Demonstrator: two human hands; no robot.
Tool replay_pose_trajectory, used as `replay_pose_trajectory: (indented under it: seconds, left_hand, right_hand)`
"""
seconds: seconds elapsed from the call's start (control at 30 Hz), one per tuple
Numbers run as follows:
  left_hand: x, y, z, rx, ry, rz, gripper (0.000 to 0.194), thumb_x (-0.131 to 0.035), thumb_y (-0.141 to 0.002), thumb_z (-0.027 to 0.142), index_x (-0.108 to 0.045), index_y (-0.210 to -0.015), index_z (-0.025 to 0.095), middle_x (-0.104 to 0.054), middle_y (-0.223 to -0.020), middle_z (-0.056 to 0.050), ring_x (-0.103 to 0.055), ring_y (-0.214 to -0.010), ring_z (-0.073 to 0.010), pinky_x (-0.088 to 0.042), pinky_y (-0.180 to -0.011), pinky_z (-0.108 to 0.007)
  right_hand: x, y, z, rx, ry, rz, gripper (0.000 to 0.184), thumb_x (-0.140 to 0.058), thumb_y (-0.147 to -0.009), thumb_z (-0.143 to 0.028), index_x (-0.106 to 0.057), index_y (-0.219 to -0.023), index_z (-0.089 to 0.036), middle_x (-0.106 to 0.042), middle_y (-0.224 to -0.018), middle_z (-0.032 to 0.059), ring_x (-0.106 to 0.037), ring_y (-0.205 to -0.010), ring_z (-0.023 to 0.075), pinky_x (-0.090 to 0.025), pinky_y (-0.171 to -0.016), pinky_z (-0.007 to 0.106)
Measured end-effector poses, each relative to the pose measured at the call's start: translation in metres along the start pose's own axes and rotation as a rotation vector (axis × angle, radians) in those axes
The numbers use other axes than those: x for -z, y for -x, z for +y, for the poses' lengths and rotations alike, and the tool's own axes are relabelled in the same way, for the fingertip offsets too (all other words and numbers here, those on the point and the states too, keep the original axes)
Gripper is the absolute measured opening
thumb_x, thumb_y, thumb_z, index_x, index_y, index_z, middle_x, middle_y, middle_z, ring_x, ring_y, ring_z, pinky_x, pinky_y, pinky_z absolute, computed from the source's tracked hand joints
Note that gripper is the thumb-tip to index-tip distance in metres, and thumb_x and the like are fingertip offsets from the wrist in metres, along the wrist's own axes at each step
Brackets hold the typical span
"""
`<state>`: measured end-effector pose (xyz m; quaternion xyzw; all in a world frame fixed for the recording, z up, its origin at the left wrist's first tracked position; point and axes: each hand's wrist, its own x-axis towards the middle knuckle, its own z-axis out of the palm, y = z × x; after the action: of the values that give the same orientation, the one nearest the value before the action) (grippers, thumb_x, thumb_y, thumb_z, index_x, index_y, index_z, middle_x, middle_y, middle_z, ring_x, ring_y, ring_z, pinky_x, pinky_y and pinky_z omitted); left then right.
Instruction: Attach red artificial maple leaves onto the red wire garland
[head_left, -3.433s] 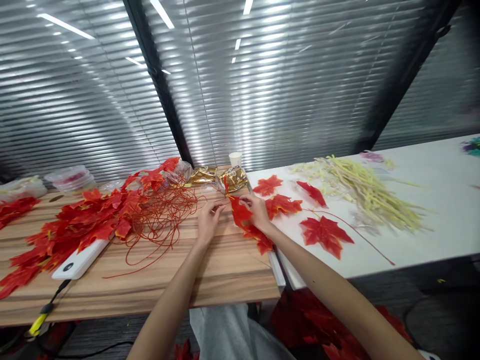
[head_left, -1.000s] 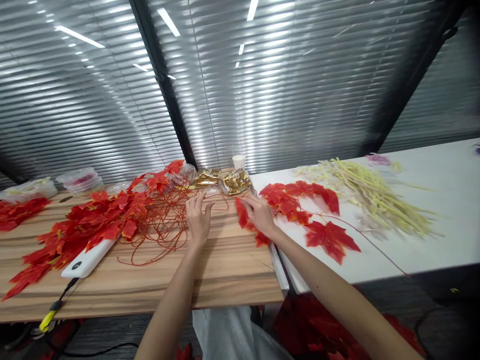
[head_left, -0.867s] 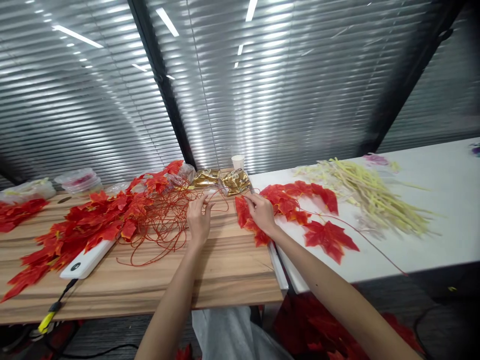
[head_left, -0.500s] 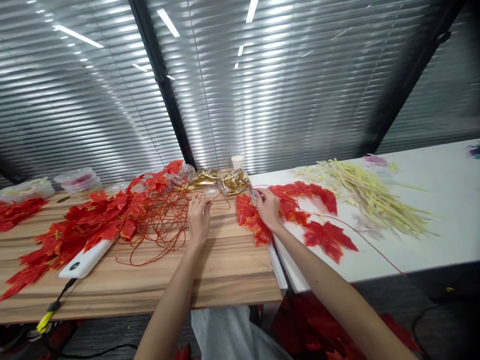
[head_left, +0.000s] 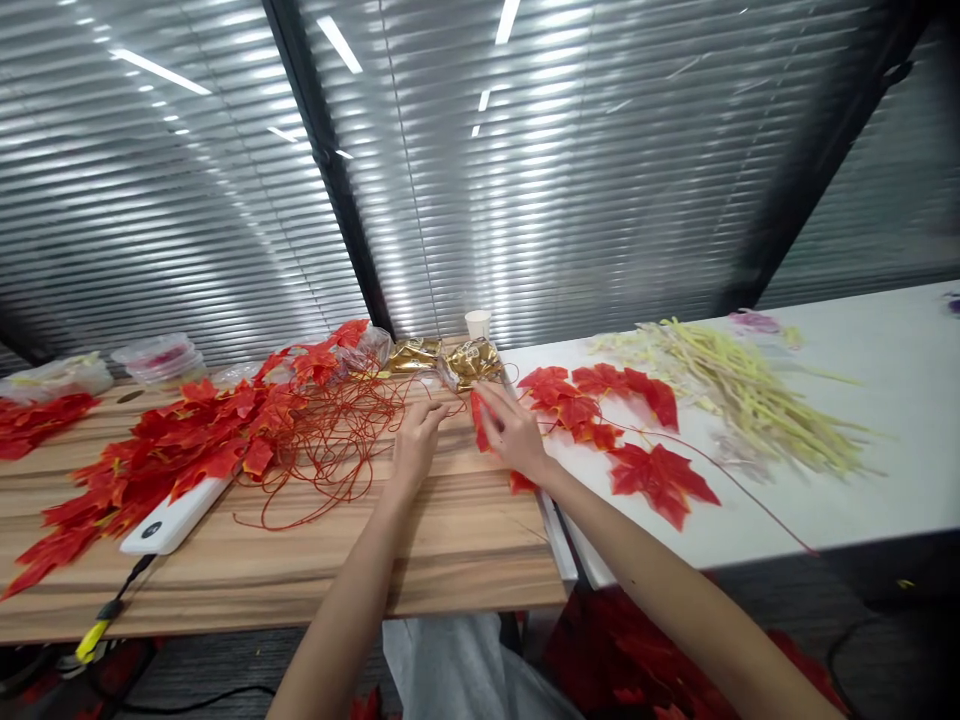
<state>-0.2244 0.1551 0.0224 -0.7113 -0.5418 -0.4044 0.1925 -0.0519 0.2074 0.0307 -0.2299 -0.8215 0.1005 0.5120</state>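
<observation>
My left hand (head_left: 417, 440) is closed in a pinch on a thin red cord (head_left: 454, 408) above the wooden table. Just to its right, my right hand (head_left: 516, 438) reaches over a red artificial maple leaf (head_left: 481, 424), its fingers bent toward the cord's end. A small dark thing shows by the right palm, too hidden to name. More red maple leaves (head_left: 570, 402) strung on cord lie right of this hand, across the white table. A loose tangle of red cord (head_left: 330, 430) spreads left of my left hand.
A heap of red maple leaves (head_left: 187, 440) partly covers a white power bank (head_left: 174, 515). Gold foil packets (head_left: 472, 364) and a paper cup (head_left: 478, 323) stand behind my hands. Pale yellow strips (head_left: 757, 395) lie on the white table (head_left: 885, 440). A gap separates it from the wooden table (head_left: 465, 560).
My right hand has moved left toward my left hand, and its fingers have shifted. The metallic tool seen in it before no longer shows clearly. My left hand has moved slightly right.
</observation>
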Motion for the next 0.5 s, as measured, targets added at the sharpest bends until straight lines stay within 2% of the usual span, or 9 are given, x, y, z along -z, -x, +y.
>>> replay_pose_trajectory:
  seconds: [0.1,0.2,0.33,0.5]
  left_hand:
    - [-0.002,-0.001,0.002,-0.081,0.016,-0.022,0.025,-0.041,-0.084,0.012,-0.060,-0.099,0.019,-0.060,-0.097,-0.008,-0.053,-0.093,-0.0158,-0.046,-0.077,-0.031]
    - [-0.001,-0.002,0.005,-0.116,0.000,-0.016,0.025,-0.041,-0.084,0.013,-0.059,-0.100,0.019,-0.060,-0.097,-0.008,-0.053,-0.092,-0.0160,-0.046,-0.077,-0.032]
    - [0.000,-0.003,0.006,-0.067,-0.066,-0.008,0.021,-0.043,-0.084,0.015,-0.061,-0.095,0.018,-0.061,-0.088,-0.007,-0.053,-0.085,-0.0154,-0.044,-0.074,-0.029]
    - [0.004,-0.004,0.004,0.094,-0.129,0.006,0.020,-0.044,-0.084,0.016,-0.062,-0.091,0.017,-0.063,-0.086,-0.006,-0.054,-0.082,-0.0155,-0.043,-0.074,-0.027]
  right_hand:
    - [-0.003,0.003,-0.003,0.090,0.062,-0.132,0.041,-0.041,-0.086,-0.018,-0.043,-0.126,-0.026,-0.049,-0.125,0.0035,-0.054,-0.102,0.0181,-0.046,-0.081,0.029]
    - [-0.007,0.005,0.000,0.055,0.164,-0.152,0.031,-0.044,-0.086,-0.025,-0.053,-0.116,-0.024,-0.057,-0.111,0.0067,-0.059,-0.087,0.0182,-0.046,-0.069,0.027]
    - [-0.007,0.004,0.007,0.033,0.209,-0.122,0.022,-0.043,-0.088,-0.030,-0.063,-0.091,-0.020,-0.062,-0.081,0.0044,-0.058,-0.068,0.0150,-0.040,-0.059,0.024]
    - [0.000,-0.001,0.011,-0.018,0.118,0.052,0.019,-0.043,-0.088,-0.027,-0.060,-0.088,-0.019,-0.061,-0.081,0.0043,-0.056,-0.072,0.0150,-0.040,-0.062,0.024]
